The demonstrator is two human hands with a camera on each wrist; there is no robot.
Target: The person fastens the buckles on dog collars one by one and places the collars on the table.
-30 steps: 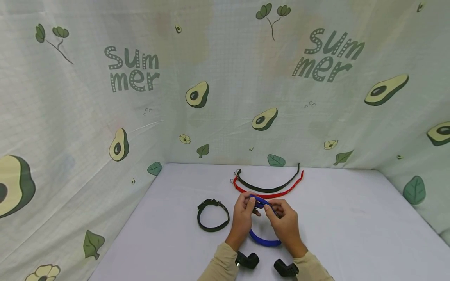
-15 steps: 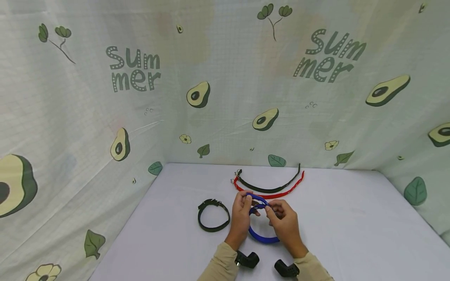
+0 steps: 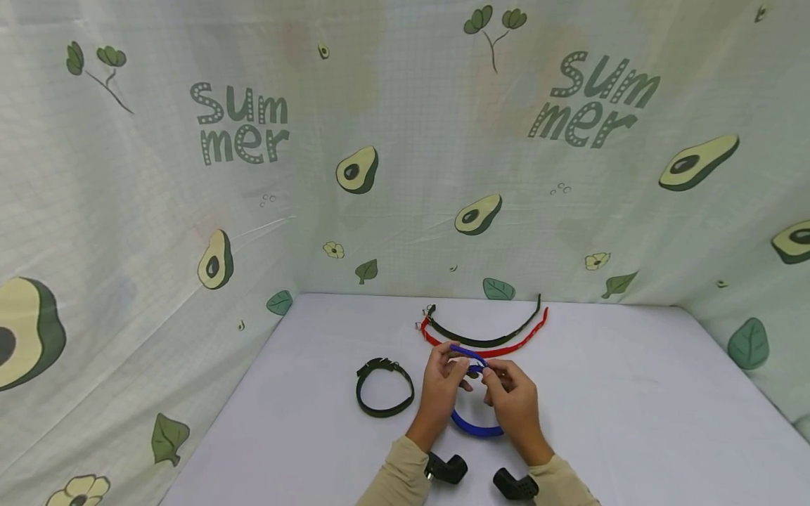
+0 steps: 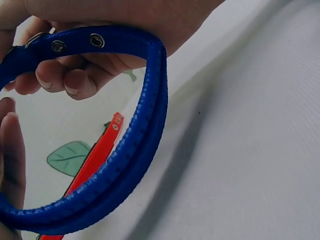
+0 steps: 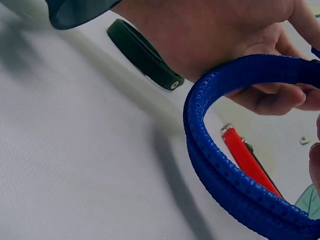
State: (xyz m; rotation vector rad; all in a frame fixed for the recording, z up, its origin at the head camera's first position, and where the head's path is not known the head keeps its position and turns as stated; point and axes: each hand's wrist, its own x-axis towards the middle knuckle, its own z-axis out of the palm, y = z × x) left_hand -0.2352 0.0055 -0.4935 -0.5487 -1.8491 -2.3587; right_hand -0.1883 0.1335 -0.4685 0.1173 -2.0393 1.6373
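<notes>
A blue collar [image 3: 477, 431] hangs in a loop between my two hands over the white table. My left hand [image 3: 438, 386] pinches it at the upper left of the loop, and my right hand [image 3: 515, 402] pinches it just to the right, with the fingertips of both close together. In the left wrist view the collar [image 4: 136, 160] shows metal-rimmed eyelets along its upper strap. A stitched, padded band on the collar [image 5: 202, 155] fills much of the right wrist view. The strap ends are partly hidden by the fingers.
A dark green collar [image 3: 384, 412], closed into a ring, lies left of my hands. Behind them a red collar [image 3: 512, 348] and a black-green collar [image 3: 484, 344] lie stretched in arcs. A printed curtain [image 3: 405, 232] borders the table.
My left hand has shifted slightly right, bringing its fingers nearer to the right hand. The upper part of the blue collar has bent and moved with it. The other collars stay put.
</notes>
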